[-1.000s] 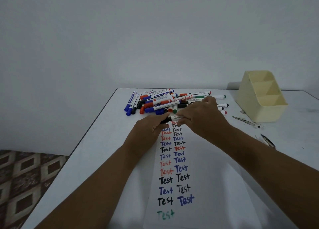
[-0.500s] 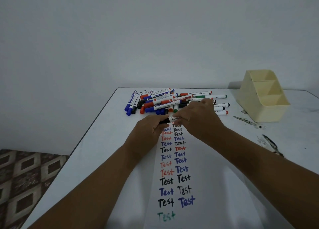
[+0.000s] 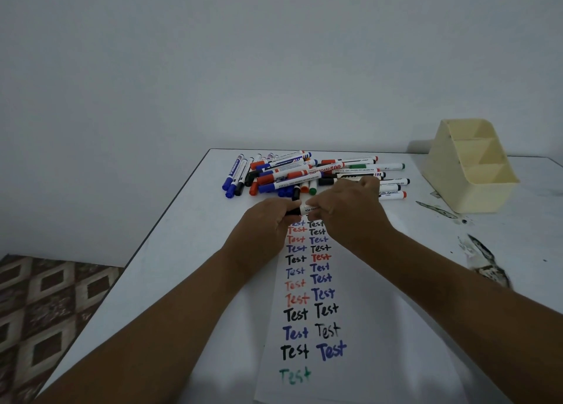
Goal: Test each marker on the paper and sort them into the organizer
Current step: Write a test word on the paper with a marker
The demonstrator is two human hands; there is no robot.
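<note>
Head view shows the left hand (image 3: 268,220) pinching a black whiteboard marker's (image 3: 306,210) cap end while the right hand (image 3: 350,211) grips its barrel, just above the paper (image 3: 365,312). A jerky pull could streak ink across the written tests, or knock the marker pile (image 3: 304,175) behind.

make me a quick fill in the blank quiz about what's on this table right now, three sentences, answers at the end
Both hands hold one marker with a ____ cap.
The word at the bottom of the paper is written in ____ ink.
The cream organizer has ____ compartments, with no markers visible inside.

Answers: black; green; three
</note>
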